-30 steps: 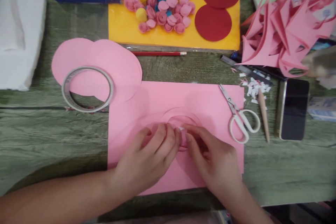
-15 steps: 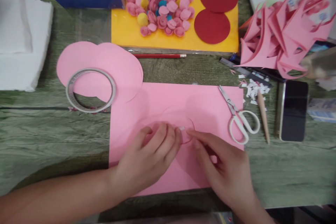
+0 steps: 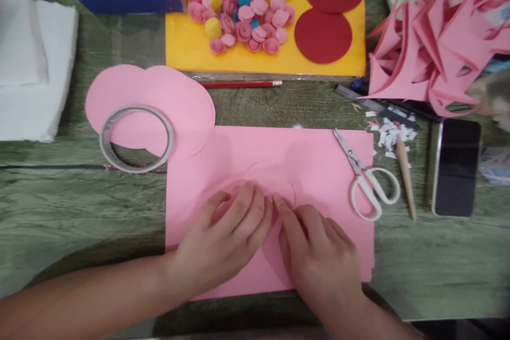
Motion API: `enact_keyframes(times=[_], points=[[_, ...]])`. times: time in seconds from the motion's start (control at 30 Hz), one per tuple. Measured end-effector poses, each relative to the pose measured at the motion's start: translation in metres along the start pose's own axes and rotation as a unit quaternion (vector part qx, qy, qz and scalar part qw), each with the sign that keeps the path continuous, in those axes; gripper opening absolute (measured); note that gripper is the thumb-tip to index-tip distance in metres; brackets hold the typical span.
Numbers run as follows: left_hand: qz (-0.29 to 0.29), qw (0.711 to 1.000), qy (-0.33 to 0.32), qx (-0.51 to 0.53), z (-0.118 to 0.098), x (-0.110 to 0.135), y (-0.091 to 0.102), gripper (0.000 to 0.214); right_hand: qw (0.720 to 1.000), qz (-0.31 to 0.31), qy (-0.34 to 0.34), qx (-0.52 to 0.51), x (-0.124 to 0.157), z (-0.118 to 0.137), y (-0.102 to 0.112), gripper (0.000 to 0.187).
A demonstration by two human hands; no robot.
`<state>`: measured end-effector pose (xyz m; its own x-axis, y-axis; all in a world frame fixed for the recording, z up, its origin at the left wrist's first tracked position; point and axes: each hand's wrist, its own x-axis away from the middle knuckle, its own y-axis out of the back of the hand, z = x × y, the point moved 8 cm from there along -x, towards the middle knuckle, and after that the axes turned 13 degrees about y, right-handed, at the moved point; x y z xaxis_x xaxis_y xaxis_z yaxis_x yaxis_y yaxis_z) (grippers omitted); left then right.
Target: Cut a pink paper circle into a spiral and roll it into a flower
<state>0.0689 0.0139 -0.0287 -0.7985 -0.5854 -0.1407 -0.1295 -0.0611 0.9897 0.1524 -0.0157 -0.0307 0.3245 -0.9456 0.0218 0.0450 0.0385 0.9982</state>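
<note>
On the pink sheet (image 3: 191, 186), my left hand (image 3: 227, 239) has its fingers closed over a thin curved piece of pink paper (image 3: 290, 188). Its rounded edge shows faintly against the sheet of the same colour. My right hand (image 3: 319, 255) is closed too, its index fingertip touching the left fingertips at the paper piece. Most of what the fingers pinch is hidden. White-handled scissors (image 3: 364, 183) lie to the right of my right hand, blades nearly closed. A roll of tape (image 3: 169, 143) rests up and to the left, partly over pink paper circles (image 3: 175, 95).
Behind lie a red pencil (image 3: 239, 84) and a yellow pack (image 3: 183, 58) bearing paper flowers (image 3: 243, 10) and dark red circles (image 3: 323, 37). Pink offcuts (image 3: 418, 53), white scraps (image 3: 394, 135), a wooden stick (image 3: 405, 180) and a phone (image 3: 456, 167) are at right.
My right hand has moved left and turned over, bringing its fingertips against the left ones. The white bit between the fingertips is now covered. My left hand stays nearly still.
</note>
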Motion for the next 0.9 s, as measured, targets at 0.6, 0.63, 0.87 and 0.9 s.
enact_keyframes(times=[0.6,0.63,0.87,0.9], points=[[-0.039,0.999,-0.016,-0.031,-0.007,0.007,-0.003,0.031,0.998,0.008,0.011,0.068,-0.008,0.008,0.002,0.027],[-0.043,0.998,-0.018,-0.033,-0.008,0.007,-0.002,0.032,0.997,0.021,0.012,0.073,-0.007,0.010,0.000,0.029],[-0.023,1.000,-0.019,-0.001,-0.009,0.009,-0.005,0.033,0.996,0.054,0.003,0.074,-0.004,0.009,-0.005,0.030],[-0.018,1.000,0.006,0.025,-0.004,0.008,-0.005,0.032,0.997,0.053,0.001,0.060,-0.003,0.005,-0.006,0.030]])
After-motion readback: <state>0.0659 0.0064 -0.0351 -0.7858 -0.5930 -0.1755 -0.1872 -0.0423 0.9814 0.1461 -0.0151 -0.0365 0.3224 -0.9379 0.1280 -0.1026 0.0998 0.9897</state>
